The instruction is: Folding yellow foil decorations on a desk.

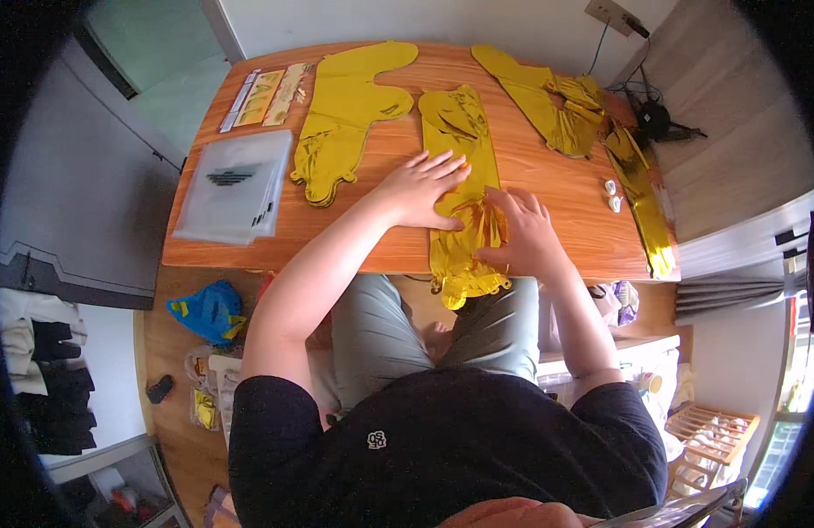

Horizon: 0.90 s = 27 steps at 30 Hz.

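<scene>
A flat, uninflated gold foil balloon (464, 145) lies lengthwise on the wooden table before me, its lower end hanging over the front edge. My left hand (422, 192) rests on its left side with fingers spread. On the right edge of the same foil is my right hand (526, 233), its thumb and fingers apart and curved over wrinkled foil. Neither hand has visibly closed around anything. To the left lies a stack of flat gold foil balloons (341, 110) with rounded lobes. More gold foil balloons (543, 101) lie at the far right.
Clear plastic bags (235, 198) and printed cards (264, 97) lie on the table's (385, 238) left side. Two small white rolls (612, 195) sit at right, near another gold foil strip (640, 198) and a black device with cables (658, 119). A blue bag (206, 312) stands on the floor.
</scene>
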### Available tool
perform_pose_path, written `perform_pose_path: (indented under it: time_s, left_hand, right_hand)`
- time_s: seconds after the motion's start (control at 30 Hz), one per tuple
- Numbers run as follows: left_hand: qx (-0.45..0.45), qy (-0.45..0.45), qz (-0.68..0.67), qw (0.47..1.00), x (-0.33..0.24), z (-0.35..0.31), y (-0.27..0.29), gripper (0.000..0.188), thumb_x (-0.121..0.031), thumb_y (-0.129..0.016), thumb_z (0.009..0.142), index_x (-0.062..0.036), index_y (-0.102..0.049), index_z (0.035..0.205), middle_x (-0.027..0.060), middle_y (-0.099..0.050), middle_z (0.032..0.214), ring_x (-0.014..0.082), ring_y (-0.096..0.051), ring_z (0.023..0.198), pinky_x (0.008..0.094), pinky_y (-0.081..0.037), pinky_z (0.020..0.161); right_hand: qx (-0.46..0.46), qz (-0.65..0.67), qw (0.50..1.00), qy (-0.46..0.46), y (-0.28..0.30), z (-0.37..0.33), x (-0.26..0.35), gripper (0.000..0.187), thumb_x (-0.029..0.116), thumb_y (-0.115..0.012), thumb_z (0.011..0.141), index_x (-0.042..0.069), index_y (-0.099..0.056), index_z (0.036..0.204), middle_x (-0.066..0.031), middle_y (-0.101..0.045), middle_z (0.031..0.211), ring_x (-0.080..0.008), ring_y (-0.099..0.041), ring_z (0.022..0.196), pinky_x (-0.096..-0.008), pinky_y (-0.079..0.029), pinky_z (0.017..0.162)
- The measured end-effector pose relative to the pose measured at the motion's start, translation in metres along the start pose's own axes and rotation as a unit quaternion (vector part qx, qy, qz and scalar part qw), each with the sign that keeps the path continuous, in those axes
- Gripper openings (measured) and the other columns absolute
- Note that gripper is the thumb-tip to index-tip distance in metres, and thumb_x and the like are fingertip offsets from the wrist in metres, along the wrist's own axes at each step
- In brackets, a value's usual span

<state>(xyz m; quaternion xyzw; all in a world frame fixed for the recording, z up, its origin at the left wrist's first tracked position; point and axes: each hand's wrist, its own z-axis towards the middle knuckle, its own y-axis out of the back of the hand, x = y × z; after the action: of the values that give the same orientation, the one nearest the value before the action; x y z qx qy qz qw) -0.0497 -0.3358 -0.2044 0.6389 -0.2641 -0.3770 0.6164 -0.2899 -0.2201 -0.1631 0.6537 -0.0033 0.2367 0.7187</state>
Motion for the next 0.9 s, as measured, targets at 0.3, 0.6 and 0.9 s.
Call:
perform_pose_path:
  time_s: [0.3, 0.6, 0.9]
  left_hand:
    - [0.002, 0.008, 0.009, 1.0, -0.002, 0.0, 0.0, 0.113, -0.076, -0.066, 0.082, -0.0155, -0.021, 0.166, 0.0098, -0.024, 0.172, 0.0283, -0.019, 0.16, 0.0487, -0.015, 0.13]
    - [-0.001, 0.002, 0.001, 1.0, -0.001, 0.001, -0.002, 0.113, -0.078, -0.066, 0.081, -0.0154, -0.024, 0.166, 0.0098, -0.024, 0.172, 0.0273, -0.019, 0.16, 0.0488, -0.016, 0.13]
    - [-0.012, -0.016, 0.031, 0.999, 0.005, 0.002, -0.009, 0.118, -0.091, -0.049, 0.082, -0.0115, -0.025, 0.165, 0.0112, -0.024, 0.172, 0.0273, -0.019, 0.16, 0.0478, -0.015, 0.13]
  right_hand:
    - [0.058, -0.011, 0.998, 0.013, 0.003, 0.005, 0.005, 0.12, 0.049, -0.094, 0.057, 0.017, -0.036, 0.157, -0.0173, -0.052, 0.148, -0.0409, -0.038, 0.146, -0.0552, -0.032, 0.119]
    - [0.056, 0.044, 0.997, 0.022, 0.004, 0.002, -0.007, 0.101, 0.041, -0.09, 0.071, 0.013, -0.042, 0.154, -0.0178, -0.049, 0.149, -0.0421, -0.042, 0.142, -0.0536, -0.036, 0.118]
    - [-0.034, 0.122, 0.987, 0.097, -0.005, 0.005, -0.034, 0.025, 0.007, -0.063, 0.097, -0.002, -0.07, 0.119, -0.0214, -0.067, 0.123, -0.0401, -0.062, 0.118, -0.0437, -0.05, 0.103]
